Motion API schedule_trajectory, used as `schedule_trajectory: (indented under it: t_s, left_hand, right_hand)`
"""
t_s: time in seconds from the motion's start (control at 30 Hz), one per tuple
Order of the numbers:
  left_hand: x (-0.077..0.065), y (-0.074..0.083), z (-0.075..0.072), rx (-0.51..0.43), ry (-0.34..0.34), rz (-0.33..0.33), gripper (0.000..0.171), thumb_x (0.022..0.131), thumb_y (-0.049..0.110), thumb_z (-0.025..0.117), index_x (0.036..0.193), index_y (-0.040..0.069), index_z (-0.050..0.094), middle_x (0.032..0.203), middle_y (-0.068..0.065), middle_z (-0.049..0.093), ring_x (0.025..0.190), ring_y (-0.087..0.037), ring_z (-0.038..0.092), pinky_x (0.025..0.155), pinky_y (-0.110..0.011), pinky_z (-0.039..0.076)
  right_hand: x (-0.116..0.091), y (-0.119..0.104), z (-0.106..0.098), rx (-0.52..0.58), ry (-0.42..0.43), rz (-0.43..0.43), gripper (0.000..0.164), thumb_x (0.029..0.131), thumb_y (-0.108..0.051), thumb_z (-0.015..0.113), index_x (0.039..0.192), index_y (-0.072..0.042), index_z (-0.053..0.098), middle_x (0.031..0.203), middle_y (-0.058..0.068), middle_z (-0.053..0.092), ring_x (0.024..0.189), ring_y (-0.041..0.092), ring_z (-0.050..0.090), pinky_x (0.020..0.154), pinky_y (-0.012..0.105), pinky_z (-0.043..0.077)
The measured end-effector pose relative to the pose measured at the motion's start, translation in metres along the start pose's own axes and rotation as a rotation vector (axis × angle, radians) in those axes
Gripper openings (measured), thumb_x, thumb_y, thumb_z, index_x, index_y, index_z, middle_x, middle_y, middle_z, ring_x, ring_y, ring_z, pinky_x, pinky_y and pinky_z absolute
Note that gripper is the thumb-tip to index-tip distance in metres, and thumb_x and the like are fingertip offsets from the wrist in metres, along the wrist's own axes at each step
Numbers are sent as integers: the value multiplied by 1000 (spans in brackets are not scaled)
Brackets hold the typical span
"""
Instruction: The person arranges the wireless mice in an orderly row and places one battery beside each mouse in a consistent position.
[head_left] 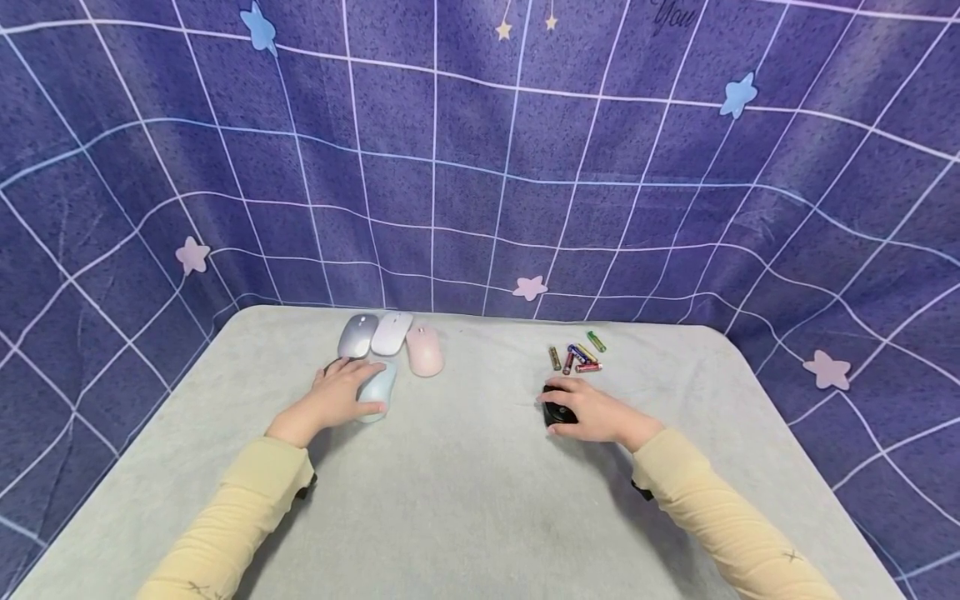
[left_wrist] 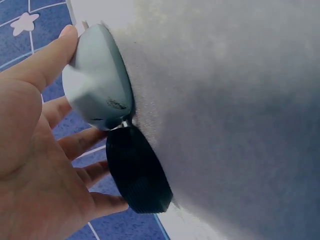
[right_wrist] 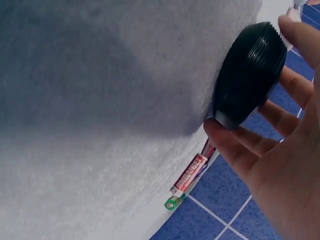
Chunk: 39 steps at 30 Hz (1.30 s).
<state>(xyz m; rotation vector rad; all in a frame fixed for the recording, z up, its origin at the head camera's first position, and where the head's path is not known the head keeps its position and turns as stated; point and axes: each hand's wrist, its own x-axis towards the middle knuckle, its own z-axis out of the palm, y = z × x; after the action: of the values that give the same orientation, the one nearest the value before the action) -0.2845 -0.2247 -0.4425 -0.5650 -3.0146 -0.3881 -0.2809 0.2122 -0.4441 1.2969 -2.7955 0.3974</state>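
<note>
On the left of the table, my left hand [head_left: 339,398] lies across a light blue computer mouse [head_left: 378,392] and a black mouse [left_wrist: 137,172] beside it. In the left wrist view its thumb touches the light blue mouse and the fingers reach out fairly straight behind both mice. Over on the right, my right hand [head_left: 596,412] grips another black computer mouse [head_left: 559,408], thumb on one side and fingers on the other. The right wrist view shows this mouse [right_wrist: 250,75] against the tabletop, with fingertips at both its ends.
Behind the left hand stand a grey mouse [head_left: 357,336], a white mouse [head_left: 392,333] and a pink mouse [head_left: 425,352]. Several small batteries lie beyond the right hand, among them a green one [head_left: 596,341] and a red one [right_wrist: 189,175]. A blue gridded curtain [head_left: 480,217] borders the table [head_left: 465,483].
</note>
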Motion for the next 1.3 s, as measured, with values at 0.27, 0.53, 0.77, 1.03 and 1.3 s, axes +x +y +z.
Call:
schedule_trajectory:
  t_s: [0.27,0.53,0.77,1.03,1.3]
  left_hand:
    - [3,7,-1,6,-10,43,70,78,38,74,132,0,50,135,-30,45,128,-53,34,105,-64,27]
    - [7,20,0,0,-37,3,68,80,38,72,135,5,49,139,-27,42,125,-50,39,96,-66,37]
    - [12,26,5,64,9,23,62,81,36,71,133,7,52,138,-26,45,122,-50,43,94,-63,41]
    - [18,32,8,108,-14,-1,56,82,35,69,130,8,56,139,-24,45,124,-47,42,93,-63,41]
    - [24,34,10,117,31,-9,40,83,26,69,118,7,63,130,-21,54,114,-45,49,86,-60,45]
  right_hand:
    - [1,-4,3,-30,10,6,48,81,-27,73,122,-5,60,134,25,48,124,41,45,105,52,37]
    - [1,-4,7,-34,31,14,48,79,-27,74,120,-6,61,132,25,49,122,41,46,103,53,39]
    - [2,-4,7,-26,41,26,48,78,-26,75,120,-6,61,131,24,49,121,41,46,103,53,39]
    - [2,-5,7,-15,41,33,48,78,-26,75,119,-6,61,131,24,49,121,41,46,103,53,39]
    - [2,-6,7,0,41,44,48,78,-25,75,119,-7,61,132,24,49,122,42,46,102,53,39]
